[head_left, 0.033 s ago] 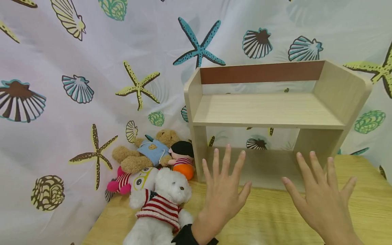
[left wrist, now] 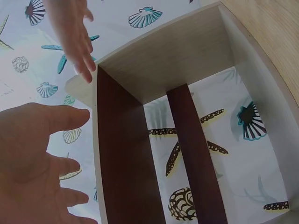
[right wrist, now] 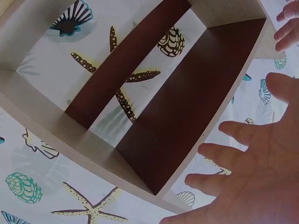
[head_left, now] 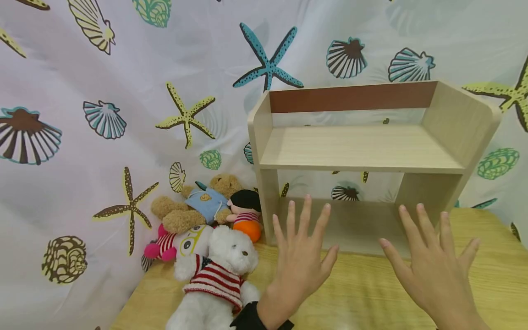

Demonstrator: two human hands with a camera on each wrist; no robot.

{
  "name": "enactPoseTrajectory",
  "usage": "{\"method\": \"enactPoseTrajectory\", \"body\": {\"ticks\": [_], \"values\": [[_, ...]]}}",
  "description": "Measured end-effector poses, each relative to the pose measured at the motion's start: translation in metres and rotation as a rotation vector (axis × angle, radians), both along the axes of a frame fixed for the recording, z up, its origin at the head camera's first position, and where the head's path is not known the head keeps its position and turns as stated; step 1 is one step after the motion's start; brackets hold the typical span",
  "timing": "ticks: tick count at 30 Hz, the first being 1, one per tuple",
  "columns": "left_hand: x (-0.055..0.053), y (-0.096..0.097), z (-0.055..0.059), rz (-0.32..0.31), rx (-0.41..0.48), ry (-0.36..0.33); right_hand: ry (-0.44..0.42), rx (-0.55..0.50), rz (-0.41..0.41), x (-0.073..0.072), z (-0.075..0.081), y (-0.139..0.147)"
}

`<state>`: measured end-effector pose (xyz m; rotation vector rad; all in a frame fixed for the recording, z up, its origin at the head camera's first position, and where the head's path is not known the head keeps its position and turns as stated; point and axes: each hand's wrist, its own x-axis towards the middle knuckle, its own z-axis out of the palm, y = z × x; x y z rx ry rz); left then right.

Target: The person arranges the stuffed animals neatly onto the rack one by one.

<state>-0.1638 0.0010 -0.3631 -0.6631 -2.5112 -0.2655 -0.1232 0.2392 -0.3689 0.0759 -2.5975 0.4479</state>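
Both hands are held out in front of a two-tier wooden shelf (head_left: pixel 363 146), palms toward it and fingers spread. In the head view the left hand (head_left: pixel 299 256) overlaps the lower left compartment, and the right hand (head_left: pixel 433 263) overlaps its lower right corner. Neither holds anything. From the left wrist, the left hand (left wrist: pixel 32 163) shows spread fingers beside the shelf's front edge. The right wrist view has the right hand (right wrist: pixel 257 163) likewise spread next to the shelf. Nearest the left hand is a white teddy bear (head_left: pixel 218 275) in a red-striped sweater, lying on the table.
Left of the shelf, a brown teddy bear (head_left: pixel 206 204) in a blue top, a doll (head_left: pixel 246 215) with a black cap and a plush toy (head_left: pixel 181 243) with yellow goggles are piled together. The wooden table (head_left: pixel 342 293) meets a shell-patterned cloth (head_left: pixel 136 91) behind.
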Motion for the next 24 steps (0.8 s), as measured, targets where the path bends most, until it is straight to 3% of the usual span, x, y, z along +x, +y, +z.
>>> {"method": "enactPoseTrajectory", "body": {"ticks": [16, 24], "values": [[0.013, -0.031, 0.019, -0.004, 0.094, -0.054, -0.039, -0.025, -0.011, -0.002, 0.002, 0.013], [0.018, -0.047, 0.02, 0.003, 0.072, -0.059, 0.068, -0.156, 0.053, -0.008, 0.002, 0.02]]}}
